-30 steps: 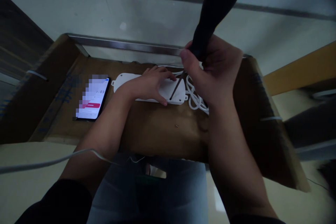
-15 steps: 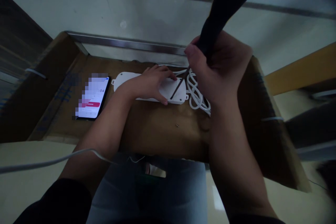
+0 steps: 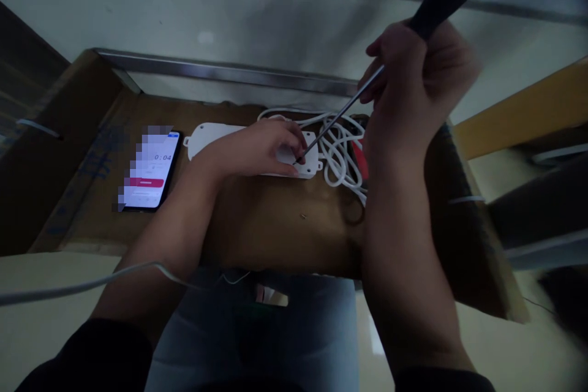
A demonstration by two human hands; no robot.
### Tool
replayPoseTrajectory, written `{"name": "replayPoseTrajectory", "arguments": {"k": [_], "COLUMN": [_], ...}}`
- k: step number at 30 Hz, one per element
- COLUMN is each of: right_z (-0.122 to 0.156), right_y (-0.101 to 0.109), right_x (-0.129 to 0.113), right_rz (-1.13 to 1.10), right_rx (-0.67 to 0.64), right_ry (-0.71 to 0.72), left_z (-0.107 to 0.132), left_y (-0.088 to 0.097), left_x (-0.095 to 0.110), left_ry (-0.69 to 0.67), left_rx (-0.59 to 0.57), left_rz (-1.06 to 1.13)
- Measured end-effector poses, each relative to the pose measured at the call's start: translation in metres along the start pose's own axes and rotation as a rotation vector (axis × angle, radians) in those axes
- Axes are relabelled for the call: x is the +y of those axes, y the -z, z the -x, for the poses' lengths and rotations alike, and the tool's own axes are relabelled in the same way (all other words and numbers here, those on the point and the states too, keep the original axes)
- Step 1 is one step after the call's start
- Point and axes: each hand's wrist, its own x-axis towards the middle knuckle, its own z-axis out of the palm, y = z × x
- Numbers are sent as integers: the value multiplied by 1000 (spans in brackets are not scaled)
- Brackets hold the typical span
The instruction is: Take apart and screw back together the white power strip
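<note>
A white power strip lies flat on the cardboard, with round screw holes and tabs at its ends. My left hand rests over its right half, thumb and bent fingers brought close around the screwdriver tip; anything pinched there is too small to make out. In my right hand, raised to the upper right, is a long screwdriver with a dark handle. Its metal shaft slants down left towards the strip. A tiny screw-like piece lies on the cardboard in front.
White cable is coiled right of the strip, beside a red object partly behind my right arm. A lit phone lies at left. Cardboard walls rise at both sides, and a metal-edged panel stands behind.
My right hand has moved up and right, tilting the screwdriver to a flatter slant. The fingers of my left hand have curled in towards its tip. The view has shifted slightly.
</note>
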Motion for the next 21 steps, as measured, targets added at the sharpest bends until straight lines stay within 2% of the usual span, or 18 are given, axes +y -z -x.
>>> {"name": "replayPoseTrajectory", "arguments": {"k": [4, 7, 10, 12, 16, 21], "right_z": [0, -2, -5, -6, 0, 10], "right_y": [0, 1, 4, 6, 4, 0], "right_x": [-1, -1, 1, 4, 11, 16], "right_rz": [-33, -43, 14, 123, 256, 234], "right_rx": [8, 67, 169, 203, 106, -53], "right_ry": [-4, 8, 47, 101, 150, 84], "left_z": [-3, -1, 5, 10, 15, 11], "left_y": [1, 3, -1, -7, -20, -25], "left_x": [2, 9, 26, 41, 63, 66], "left_ry": [56, 128, 204, 247, 190, 230], "left_rx": [7, -39, -157, -182, -203, -312], "left_rz": [16, -1, -81, -241, -370, -374]}}
